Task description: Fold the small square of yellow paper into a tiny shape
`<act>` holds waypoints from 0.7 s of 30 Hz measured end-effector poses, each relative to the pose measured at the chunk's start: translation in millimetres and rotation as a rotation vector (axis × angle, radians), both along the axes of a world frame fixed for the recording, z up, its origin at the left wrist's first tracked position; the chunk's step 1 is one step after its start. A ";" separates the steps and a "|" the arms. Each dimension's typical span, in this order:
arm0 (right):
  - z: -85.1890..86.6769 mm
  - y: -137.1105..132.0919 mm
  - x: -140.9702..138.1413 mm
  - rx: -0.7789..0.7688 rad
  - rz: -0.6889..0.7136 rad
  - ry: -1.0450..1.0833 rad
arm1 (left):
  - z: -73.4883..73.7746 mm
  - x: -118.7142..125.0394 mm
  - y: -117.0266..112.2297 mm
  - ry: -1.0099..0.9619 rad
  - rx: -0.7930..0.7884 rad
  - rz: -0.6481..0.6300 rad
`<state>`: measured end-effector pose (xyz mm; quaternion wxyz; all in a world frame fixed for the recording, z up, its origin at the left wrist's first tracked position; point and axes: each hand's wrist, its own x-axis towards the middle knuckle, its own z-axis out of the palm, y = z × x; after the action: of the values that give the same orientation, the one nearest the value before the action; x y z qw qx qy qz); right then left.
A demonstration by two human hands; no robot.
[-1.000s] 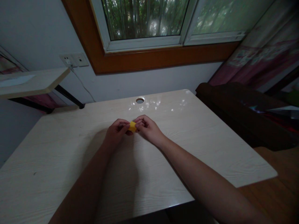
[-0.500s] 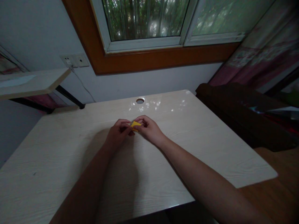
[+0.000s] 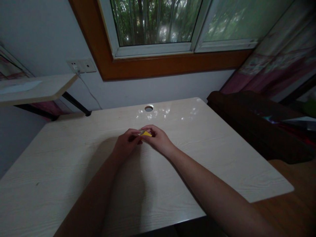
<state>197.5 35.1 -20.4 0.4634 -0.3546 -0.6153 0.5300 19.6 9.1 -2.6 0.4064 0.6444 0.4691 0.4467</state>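
Between my two hands is a small piece of folded yellow paper (image 3: pixel 147 133), with a greyish-white part showing at its upper left. My left hand (image 3: pixel 126 142) pinches its left side between thumb and fingers. From the right, my right hand (image 3: pixel 158 138) grips it with the thumb across the near side and the fingers behind. Most of the paper is covered by the fingers, so its full shape is hidden. Both hands are over the middle of the pale wood-grain table (image 3: pixel 209 161).
A round cable hole (image 3: pixel 148 108) is near the table's back edge. At the left a raised shelf (image 3: pixel 49 87) stands on black legs. A cord (image 3: pixel 89 90) hangs from the wall socket (image 3: pixel 81 65). Dark brown furniture (image 3: pixel 247 125) stands beyond the right edge.
The thumbs and fingers have shifted on the yellow paper, and less of its yellow face shows. The whole view has moved slightly; both hands stay together.
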 end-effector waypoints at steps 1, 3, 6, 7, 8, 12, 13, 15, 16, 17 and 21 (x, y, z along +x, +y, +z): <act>0.5 -0.1 0.1 0.002 -0.010 -0.013 | 0.9 0.6 -0.3 0.001 -0.002 0.002; 1.2 -0.1 0.4 0.004 -0.026 -0.034 | 1.9 0.9 -0.4 -0.009 -0.013 0.009; 1.3 0.2 0.6 0.014 -0.041 -0.041 | 1.5 0.1 0.2 -0.017 -0.027 0.022; 1.1 0.4 0.6 0.019 -0.047 -0.038 | 1.3 -0.3 0.4 -0.019 -0.030 0.030; 0.6 0.7 0.6 0.024 -0.056 -0.034 | 1.1 -0.9 0.6 -0.022 -0.030 0.041; -0.7 2.2 1.3 0.022 -0.091 -0.009 | 2.6 -3.1 0.8 -0.036 -0.016 0.081; -0.5 2.5 1.7 0.019 -0.095 -0.005 | 3.4 -3.6 0.9 -0.044 -0.008 0.087; 0.7 2.8 2.6 0.012 -0.107 0.001 | 4.7 -4.3 1.0 -0.064 0.002 0.093; 1.5 2.8 3.0 0.008 -0.113 0.004 | 5.2 -4.4 1.1 -0.074 0.001 0.092; 2.6 2.7 3.3 0.003 -0.120 0.007 | 5.5 -4.4 1.2 -0.080 -0.005 0.089; 6.1 1.4 3.4 -0.008 -0.119 0.023 | 6.4 -3.1 0.7 -0.030 -0.060 0.039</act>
<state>200.9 36.5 -14.3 0.4998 -0.3860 -0.5857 0.5080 16.6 9.8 3.8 0.4239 0.6158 0.4886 0.4498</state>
